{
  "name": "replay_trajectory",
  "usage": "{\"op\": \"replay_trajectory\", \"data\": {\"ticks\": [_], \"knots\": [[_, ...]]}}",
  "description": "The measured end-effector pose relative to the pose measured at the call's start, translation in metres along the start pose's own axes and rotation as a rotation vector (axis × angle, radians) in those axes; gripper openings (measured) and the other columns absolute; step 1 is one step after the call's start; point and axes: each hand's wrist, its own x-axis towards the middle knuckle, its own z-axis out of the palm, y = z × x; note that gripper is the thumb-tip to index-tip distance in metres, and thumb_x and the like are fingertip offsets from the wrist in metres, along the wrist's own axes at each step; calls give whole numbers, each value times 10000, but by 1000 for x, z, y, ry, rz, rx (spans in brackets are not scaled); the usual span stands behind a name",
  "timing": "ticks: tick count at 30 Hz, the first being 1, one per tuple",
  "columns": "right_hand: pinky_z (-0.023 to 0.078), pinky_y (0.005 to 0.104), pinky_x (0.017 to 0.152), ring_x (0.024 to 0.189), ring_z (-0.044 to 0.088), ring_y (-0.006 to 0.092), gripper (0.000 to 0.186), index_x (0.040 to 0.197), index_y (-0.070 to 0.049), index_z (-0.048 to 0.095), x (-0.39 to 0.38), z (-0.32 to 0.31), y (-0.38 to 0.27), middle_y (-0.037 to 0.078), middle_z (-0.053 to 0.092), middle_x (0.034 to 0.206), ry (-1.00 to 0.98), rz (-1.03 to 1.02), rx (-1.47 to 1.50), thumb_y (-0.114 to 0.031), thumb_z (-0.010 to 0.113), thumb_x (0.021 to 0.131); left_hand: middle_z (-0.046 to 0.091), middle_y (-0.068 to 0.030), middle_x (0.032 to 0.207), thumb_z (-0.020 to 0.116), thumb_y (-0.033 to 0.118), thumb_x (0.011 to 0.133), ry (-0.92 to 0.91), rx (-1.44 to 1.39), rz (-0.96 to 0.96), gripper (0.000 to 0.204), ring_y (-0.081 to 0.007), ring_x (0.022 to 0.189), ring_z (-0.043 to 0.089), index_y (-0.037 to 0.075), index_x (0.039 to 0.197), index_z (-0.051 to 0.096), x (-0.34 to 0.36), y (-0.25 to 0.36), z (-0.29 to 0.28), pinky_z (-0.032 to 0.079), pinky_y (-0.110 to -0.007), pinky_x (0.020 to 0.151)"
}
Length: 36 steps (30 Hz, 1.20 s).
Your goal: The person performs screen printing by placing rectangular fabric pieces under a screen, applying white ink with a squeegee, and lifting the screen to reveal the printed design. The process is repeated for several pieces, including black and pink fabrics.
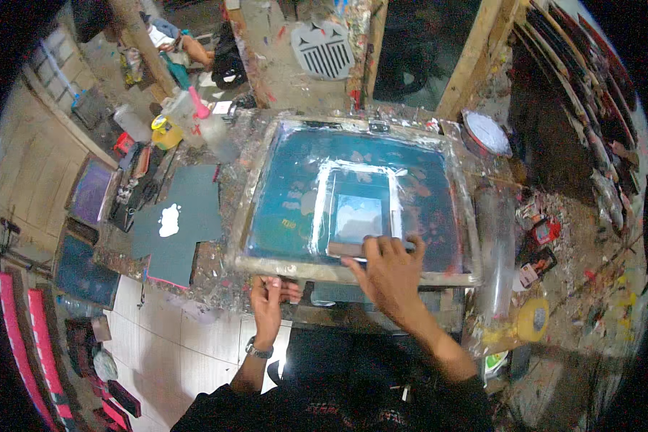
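A screen-printing frame (356, 271) with a teal-blue mesh lies on the worktable, its lighter window (360, 216) bordered by streaks of white ink or tape. My right hand (392, 277) grips a small squeegee (344, 249) with a brown, wood-like handle, pressed to the mesh at the near end of that window. Just below the frame's near left edge is my left hand (272, 291), palm partly up, fingers loosely bent toward the right. Nothing shows in it; whether it touches the frame is unclear. Dark cut pieces (194, 189) lie left of the frame, one bearing a white print (169, 219).
Behind these pieces stand a pale bottle (216, 137) and a yellow-lidded tub (165, 133). A round white lid (487, 133) sits at the back right, and a clear cylinder (495, 252) stretches along the frame's right side. A yellow tape roll (533, 320) is nearer me.
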Motion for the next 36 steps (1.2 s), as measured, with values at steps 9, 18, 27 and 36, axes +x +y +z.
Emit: {"op": "replay_trajectory", "data": {"ticks": [9, 18, 27, 36], "knots": [[494, 509, 706, 758, 680, 390, 628, 844, -60, 657, 172, -117, 46, 170, 690, 794, 366, 35, -160, -688, 663, 826, 693, -189, 1063, 626, 138, 986, 29, 382, 678, 403, -293, 968, 691, 1, 1322, 450, 139, 94, 117, 551, -427, 873], [521, 522, 946, 1076, 676, 443, 910, 1212, 12, 696, 256, -147, 62, 284, 704, 1115, 93, 128, -40, -801, 484, 861, 401, -224, 1566, 604, 393, 961, -267, 1000, 799, 587, -432, 1401, 422, 87, 1454, 519, 250, -51, 87, 389, -477, 1150], [420, 490, 1083, 1272, 572, 421, 981, 1359, 13, 603, 300, -165, 104, 301, 607, 1330, 135, 240, -139, -813, 501, 840, 667, -285, 848, 603, 297, 985, 165, 729, 248, 357, -422, 885, 679, -4, 1165, 667, 115, 4, -9, 504, -504, 799], [401, 473, 1095, 1277, 558, 415, 817, 1376, -38, 599, 324, -166, 119, 282, 581, 1375, 51, 160, -213, -713, 470, 933, 689, -255, 885, 593, 296, 990, 532, 664, 165, 335, -385, 870, 667, -27, 1041, 664, 61, 5, -73, 516, -473, 810]]}}
